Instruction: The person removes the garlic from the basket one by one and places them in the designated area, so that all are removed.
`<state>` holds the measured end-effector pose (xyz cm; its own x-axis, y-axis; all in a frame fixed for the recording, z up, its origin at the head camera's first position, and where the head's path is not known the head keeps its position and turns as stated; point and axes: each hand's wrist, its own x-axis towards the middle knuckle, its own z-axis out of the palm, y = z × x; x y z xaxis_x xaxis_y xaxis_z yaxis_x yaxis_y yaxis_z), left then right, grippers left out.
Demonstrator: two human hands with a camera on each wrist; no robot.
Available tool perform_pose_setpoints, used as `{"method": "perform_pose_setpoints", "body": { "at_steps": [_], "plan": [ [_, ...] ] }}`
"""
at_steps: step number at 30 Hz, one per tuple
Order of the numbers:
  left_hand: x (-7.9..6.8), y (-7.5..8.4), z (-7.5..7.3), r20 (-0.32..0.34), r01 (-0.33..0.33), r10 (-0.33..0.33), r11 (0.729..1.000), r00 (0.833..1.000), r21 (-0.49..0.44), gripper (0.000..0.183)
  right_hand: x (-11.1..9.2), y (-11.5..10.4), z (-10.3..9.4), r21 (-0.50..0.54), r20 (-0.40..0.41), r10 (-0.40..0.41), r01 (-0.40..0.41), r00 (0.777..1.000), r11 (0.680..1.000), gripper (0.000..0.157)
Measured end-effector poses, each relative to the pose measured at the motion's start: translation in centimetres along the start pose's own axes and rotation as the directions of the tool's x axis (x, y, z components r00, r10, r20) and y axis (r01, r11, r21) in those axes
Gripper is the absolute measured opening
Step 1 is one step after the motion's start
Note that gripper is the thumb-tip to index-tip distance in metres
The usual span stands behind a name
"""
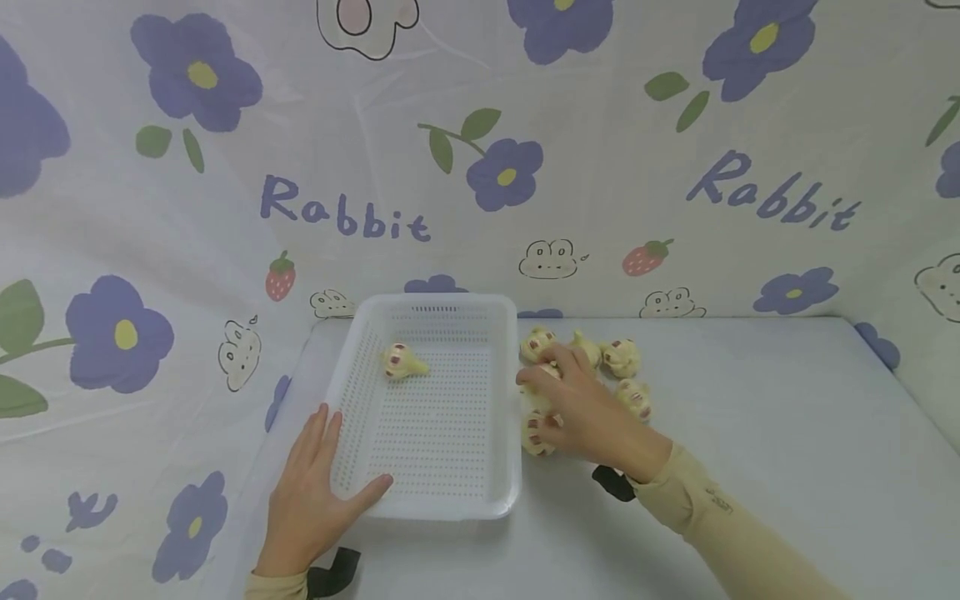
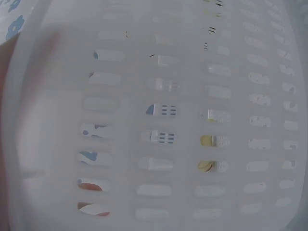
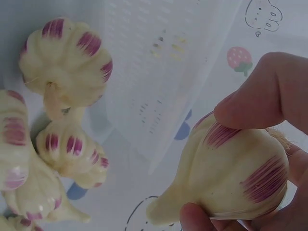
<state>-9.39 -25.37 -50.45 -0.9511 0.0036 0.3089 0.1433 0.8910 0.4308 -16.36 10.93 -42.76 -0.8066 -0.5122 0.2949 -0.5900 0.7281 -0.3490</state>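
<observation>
My right hand (image 1: pixel 592 412) pinches a garlic bulb (image 3: pixel 231 168) between thumb and fingers, just right of a white plastic basket (image 1: pixel 504 500). Its purple-streaked skin and pale neck show in the right wrist view; in the head view the hand partly covers it. More garlic bulbs (image 1: pixel 621 357) lie around this hand, one (image 1: pixel 537 435) close under its fingers. Against the basket's near left corner rests my left hand (image 1: pixel 307 492), fingers straight along the side and thumb spread over the rim. One garlic bulb (image 1: pixel 399 362) lies inside the basket, toward the far left.
The basket stands on a pale table (image 1: pixel 750 433), its perforated wall (image 2: pixel 187 139) filling the left wrist view. A printed cloth (image 1: pixel 600 125) with flowers and rabbits hangs behind the table and along its sides. Dark straps (image 1: pixel 615 482) sit at both wrists.
</observation>
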Motion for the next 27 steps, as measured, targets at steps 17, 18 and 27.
{"method": "perform_pose_setpoints", "body": {
  "at_steps": [17, 18, 27],
  "plan": [
    [-0.1, -0.1, 0.3, -0.017, -0.015, 0.015, 1.000, 1.000, -0.001, 0.111, -3.6, 3.3, -0.4, -0.025, -0.044, 0.040, -0.041, 0.998, 0.999, 0.056],
    [0.0, -0.1, 0.4, -0.016, -0.016, 0.016, 1.000, 1.000, -0.002, 0.111, -3.8, 3.5, -0.4, -0.027, -0.043, 0.042, -0.044, 0.998, 0.999, 0.057],
    [-0.1, -0.1, 0.3, 0.001, -0.007, 0.007, 1.000, 1.000, -0.003, 0.112, -5.4, 4.5, -0.6, -0.062, -0.051, 0.083, -0.086, 0.995, 0.994, 0.054]
  ]
}}
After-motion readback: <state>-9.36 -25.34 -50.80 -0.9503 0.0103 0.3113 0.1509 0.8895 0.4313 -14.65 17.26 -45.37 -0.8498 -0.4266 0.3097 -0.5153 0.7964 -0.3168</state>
